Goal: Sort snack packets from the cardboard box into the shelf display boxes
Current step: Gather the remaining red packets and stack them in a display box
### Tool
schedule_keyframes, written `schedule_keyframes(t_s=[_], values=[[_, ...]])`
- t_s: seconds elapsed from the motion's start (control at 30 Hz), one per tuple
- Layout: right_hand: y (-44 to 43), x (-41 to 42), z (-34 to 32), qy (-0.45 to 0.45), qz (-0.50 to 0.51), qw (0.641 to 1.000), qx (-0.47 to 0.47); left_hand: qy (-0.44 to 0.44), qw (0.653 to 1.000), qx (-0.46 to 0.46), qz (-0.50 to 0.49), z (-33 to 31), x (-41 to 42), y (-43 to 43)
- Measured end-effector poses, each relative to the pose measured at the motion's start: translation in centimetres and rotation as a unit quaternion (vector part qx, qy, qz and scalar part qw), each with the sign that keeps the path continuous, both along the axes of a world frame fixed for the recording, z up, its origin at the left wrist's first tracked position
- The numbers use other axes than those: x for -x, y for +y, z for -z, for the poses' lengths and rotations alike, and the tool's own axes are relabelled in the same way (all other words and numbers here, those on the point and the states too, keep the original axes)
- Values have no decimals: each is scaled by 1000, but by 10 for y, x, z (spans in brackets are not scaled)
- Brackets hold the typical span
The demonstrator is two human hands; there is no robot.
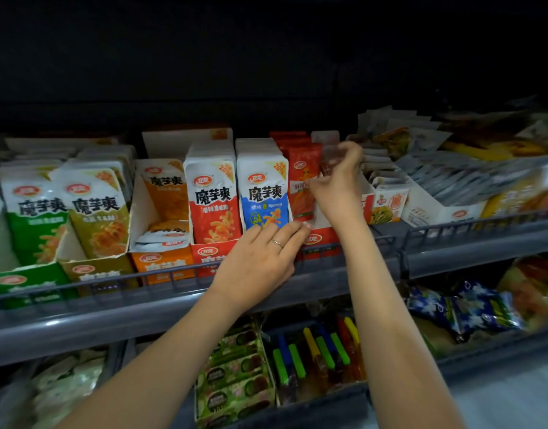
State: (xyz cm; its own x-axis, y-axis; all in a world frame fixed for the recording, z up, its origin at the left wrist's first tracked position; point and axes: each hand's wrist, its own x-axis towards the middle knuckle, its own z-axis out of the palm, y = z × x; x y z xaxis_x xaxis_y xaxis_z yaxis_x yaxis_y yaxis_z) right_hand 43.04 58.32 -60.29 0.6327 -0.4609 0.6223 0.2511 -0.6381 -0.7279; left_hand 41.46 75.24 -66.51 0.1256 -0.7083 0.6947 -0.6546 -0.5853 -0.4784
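A row of display boxes stands on the upper shelf, behind its wire rail. My left hand lies flat with straight fingers on the front of the blue packet's box, fingertips by the red display box. The blue-and-white packets stand just above it. My right hand reaches into the red box, its thumb against the front red packet, the other fingers curled above. Whether it pinches the packet is unclear. The cardboard box is out of view.
Left along the shelf stand red, orange, olive and green packet boxes. White boxes of flat packets fill the right. The lower shelf holds a green patterned box, coloured tubes and blue bags.
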Motion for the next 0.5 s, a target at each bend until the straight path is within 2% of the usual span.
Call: schedule_keyframes(t_s=[0.1,0.2,0.37,0.5], values=[[-2,7,-1,-17,15,995,93,7,1000,3,0,-1,2,-1],[-7,9,-1,85,-9,969,234,16,1000,-1,0,-2,3,0],[-5,10,-4,212,-39,929,301,26,1000,-10,-10,-2,4,1],[-2,8,-4,284,-22,897,337,30,999,-12,-12,-4,6,1]])
